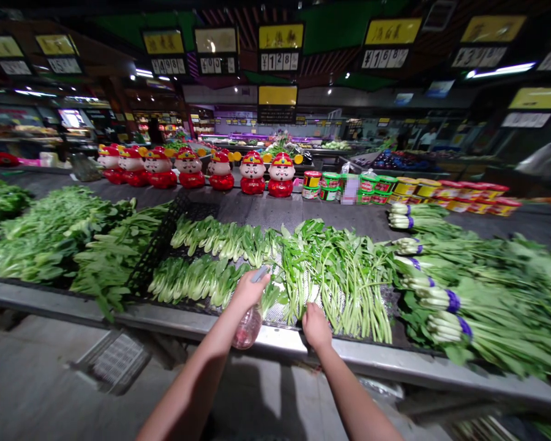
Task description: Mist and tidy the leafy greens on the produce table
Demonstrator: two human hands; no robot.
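Note:
My left hand (247, 293) is wrapped round the neck of a spray bottle (248, 331). Its grey head sticks out above my fingers, and the clear pinkish body hangs below. Close behind it lie rows of small bok choy (188, 278) with pale stalks. My right hand (316, 327) is closed at the front edge of the display, by the lower ends of loose leafy green stems (344, 275), which look like water spinach. Whether a stem is in its fingers is hidden. Wet-looking perforated metal (275, 312) shows between the two vegetables.
A metal rail (188, 321) runs along the front. A black mesh divider (153, 245) stands left of the bok choy. Bundled greens with purple bands (452, 300) lie at right. Red figurines (252, 174) and stacked tins (386, 187) line the back. A plastic crate (114, 361) sits on the floor.

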